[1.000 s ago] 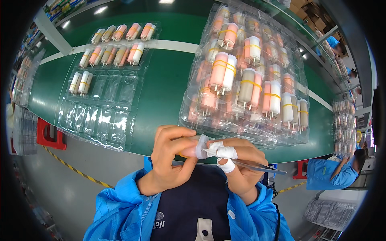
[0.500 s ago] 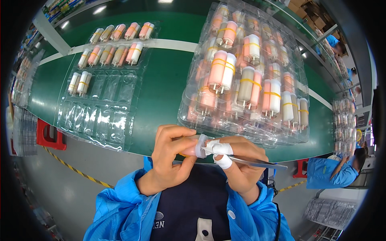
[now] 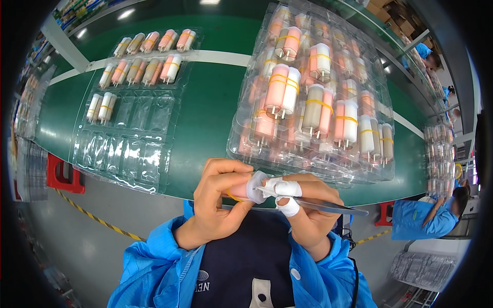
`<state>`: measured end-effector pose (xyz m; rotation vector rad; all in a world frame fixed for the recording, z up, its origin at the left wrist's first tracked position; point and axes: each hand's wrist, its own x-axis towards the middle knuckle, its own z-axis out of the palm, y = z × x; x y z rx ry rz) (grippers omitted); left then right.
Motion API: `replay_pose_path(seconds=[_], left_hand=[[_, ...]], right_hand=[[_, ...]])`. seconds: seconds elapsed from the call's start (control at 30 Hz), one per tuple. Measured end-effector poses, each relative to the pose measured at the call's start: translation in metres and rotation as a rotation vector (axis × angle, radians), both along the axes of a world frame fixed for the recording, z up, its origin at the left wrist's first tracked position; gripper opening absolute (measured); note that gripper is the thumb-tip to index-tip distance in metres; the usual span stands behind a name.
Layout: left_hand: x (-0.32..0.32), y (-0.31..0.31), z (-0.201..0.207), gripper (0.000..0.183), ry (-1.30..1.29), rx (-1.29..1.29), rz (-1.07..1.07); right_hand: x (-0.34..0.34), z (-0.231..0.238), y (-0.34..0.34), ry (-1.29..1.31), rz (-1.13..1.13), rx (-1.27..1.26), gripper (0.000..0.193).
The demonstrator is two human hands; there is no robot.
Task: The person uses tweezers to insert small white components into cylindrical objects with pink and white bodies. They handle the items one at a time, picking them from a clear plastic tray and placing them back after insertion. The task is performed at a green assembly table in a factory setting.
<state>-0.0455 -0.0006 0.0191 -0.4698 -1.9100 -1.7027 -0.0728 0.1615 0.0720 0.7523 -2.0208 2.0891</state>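
Observation:
My left hand [image 3: 218, 200] is closed round a pink cylinder bundle [image 3: 239, 192] with a yellow rubber band and a translucent rounded end [image 3: 255, 189] facing right. White tape wraps the thumb and a finger of my right hand [image 3: 314, 215]. That hand pinches metal tweezers [image 3: 334, 207], whose shank points out to the right. Their tips meet the translucent end, and the exact contact is too small to make out. Both hands are in front of the green bench's near edge, just below a stack of clear plastic trays [image 3: 246, 160].
Banded pink, white and grey cylinder pairs [image 3: 282, 91] fill the stacked trays. Another clear tray [image 3: 123, 159] at left holds several pairs in its far rows. The green bench [image 3: 205, 118] lies between them. A red stool [image 3: 65, 174] stands at left; a person in blue [image 3: 423, 218] sits at right.
The translucent end has turned slightly, showing more of its face toward me. My right hand and the tweezers have shifted a little to the right.

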Motion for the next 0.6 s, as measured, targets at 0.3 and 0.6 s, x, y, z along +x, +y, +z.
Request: replay_pose_path(seconds=[0.3, 0.6], left_hand=[[-0.0011, 0.0015, -0.0028, 0.043, 0.039, -0.044, 0.106], [-0.0033, -0.0010, -0.0025, 0.043, 0.077, -0.107, 0.111]], right_hand=[[-0.0012, 0.0009, 0.0017, 0.015, 0.024, 0.057, 0.018], [-0.0063, 0.0073, 0.0049, 0.019, 0.068, 0.153, 0.016]])
